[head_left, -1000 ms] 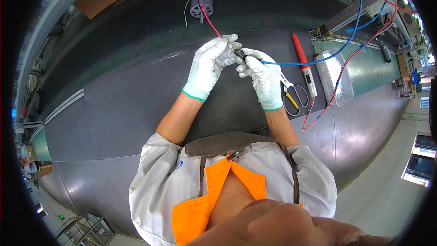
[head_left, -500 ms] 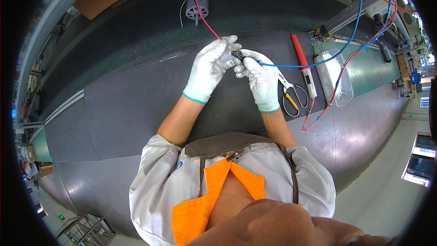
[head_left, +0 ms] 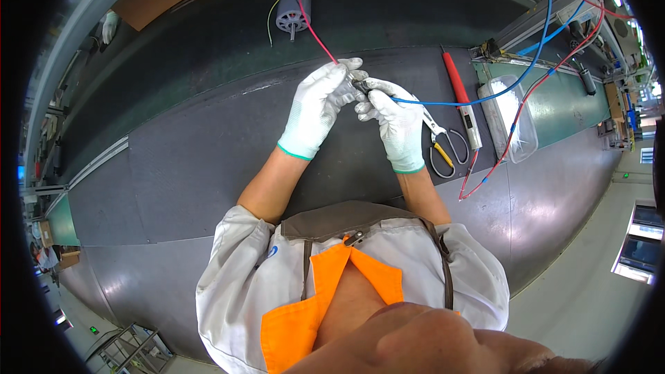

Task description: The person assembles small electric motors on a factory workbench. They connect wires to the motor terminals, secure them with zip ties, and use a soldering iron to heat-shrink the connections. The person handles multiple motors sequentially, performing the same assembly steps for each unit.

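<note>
A grey cylindrical motor (head_left: 294, 10) lies beyond my hands, its shaft pointing toward me. From it a red wire (head_left: 315, 36) runs into my left hand (head_left: 315, 100), whose gloved fingers are closed on it. My right hand (head_left: 396, 121), also in a white glove, pinches a small black clip (head_left: 362, 86) at the end of a blue cable (head_left: 450, 104). Fingertips of both hands meet around the clip, so the wire's end is hidden. A yellow-green wire (head_left: 270, 24) hangs loose beside the motor.
Right of my hands lie scissors (head_left: 433, 125), yellow-handled cutters (head_left: 443, 156) and a red-and-grey pen-like tool (head_left: 458, 86) on a red lead. Beyond stands a clear plastic box (head_left: 516, 142) with white strips. Another person's gloved hand (head_left: 109, 28) shows at far left.
The motor has shifted slightly left, its red wire with it. Both hands keep nearly the same place and hold. Another person's gloved hand has come into view at far left.
</note>
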`<state>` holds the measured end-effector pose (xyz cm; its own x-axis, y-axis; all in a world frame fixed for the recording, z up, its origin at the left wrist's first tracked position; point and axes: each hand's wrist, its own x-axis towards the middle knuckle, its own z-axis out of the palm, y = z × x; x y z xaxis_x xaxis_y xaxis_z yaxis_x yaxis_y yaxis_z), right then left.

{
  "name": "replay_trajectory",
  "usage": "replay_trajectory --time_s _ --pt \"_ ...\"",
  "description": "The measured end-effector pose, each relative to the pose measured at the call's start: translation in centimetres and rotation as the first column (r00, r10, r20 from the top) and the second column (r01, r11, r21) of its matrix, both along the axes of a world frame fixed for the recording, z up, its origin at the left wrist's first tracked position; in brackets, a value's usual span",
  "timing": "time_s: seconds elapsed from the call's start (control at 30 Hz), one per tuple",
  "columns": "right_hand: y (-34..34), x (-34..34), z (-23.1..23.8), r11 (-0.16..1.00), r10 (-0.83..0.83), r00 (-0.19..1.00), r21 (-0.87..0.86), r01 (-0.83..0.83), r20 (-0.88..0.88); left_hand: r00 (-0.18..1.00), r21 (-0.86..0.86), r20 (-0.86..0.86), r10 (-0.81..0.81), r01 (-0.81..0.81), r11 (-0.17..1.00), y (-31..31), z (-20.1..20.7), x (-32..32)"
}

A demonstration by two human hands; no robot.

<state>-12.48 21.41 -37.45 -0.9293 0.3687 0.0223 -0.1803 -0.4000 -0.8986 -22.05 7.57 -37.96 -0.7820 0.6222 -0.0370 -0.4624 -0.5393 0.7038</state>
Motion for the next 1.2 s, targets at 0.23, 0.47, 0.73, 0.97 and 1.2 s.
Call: replay_trajectory --time_s 0.23,0.47,0.73,0.97,1.2 --pt "-0.8 -0.5 -1.1 0.999 -0.041 0.998 -0.037 0.039 -0.049 0.999 -0.017 0.005 0.048 -0.048 0.999 0.4 1.0 1.2" --pt "-0.7 -1.2 -0.9 0.999 0.014 1.000 0.038 -0.015 0.019 0.993 0.138 0.118 0.002 -0.019 0.990 0.8 -3.0 -0.7" --pt "14.6 5.9 -0.8 -0.242 -0.539 0.830 0.970 0.014 -0.147 0.971 0.173 0.231 0.067 -0.109 0.979 -2.2 -3.8 -2.0" --pt "17.9 6.7 -4.1 0.356 -0.534 0.826 0.934 0.024 0.183 0.989 0.229 0.145 0.026 -0.059 0.972 -1.7 -3.0 -1.9" --pt "10.4 -4.0 -0.5 0.865 0.223 0.943 0.396 -0.307 0.245 0.989 0.262 0.141 0.049 -0.085 0.961 -2.2 -2.6 -1.4"
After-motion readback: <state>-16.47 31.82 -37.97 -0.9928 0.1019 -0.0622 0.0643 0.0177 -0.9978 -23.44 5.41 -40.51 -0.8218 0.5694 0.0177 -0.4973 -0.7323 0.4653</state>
